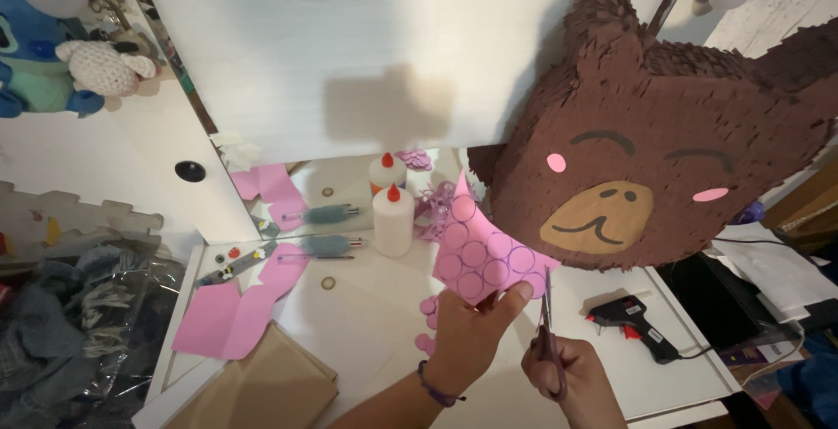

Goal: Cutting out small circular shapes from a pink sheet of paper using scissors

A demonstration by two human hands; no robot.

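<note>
While the left hand (471,324) holds circled pink paper (482,254), the right hand (572,377) grips scissors (547,324).

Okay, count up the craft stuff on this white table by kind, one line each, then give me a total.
Glue bottle, reflection in the mirror not counted: 1
Hot glue gun: 1
Scissors, in the right hand: 1
Pink sheet with drawn circles, held by the left hand: 1
Plain pink paper lying flat: 1
Brown bear pinata: 1
Total: 6

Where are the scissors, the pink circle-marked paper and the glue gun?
scissors (547,307), head view, on the blades.
pink paper (484,254), head view, middle of the sheet.
glue gun (630,315), head view, on its black body.
</note>
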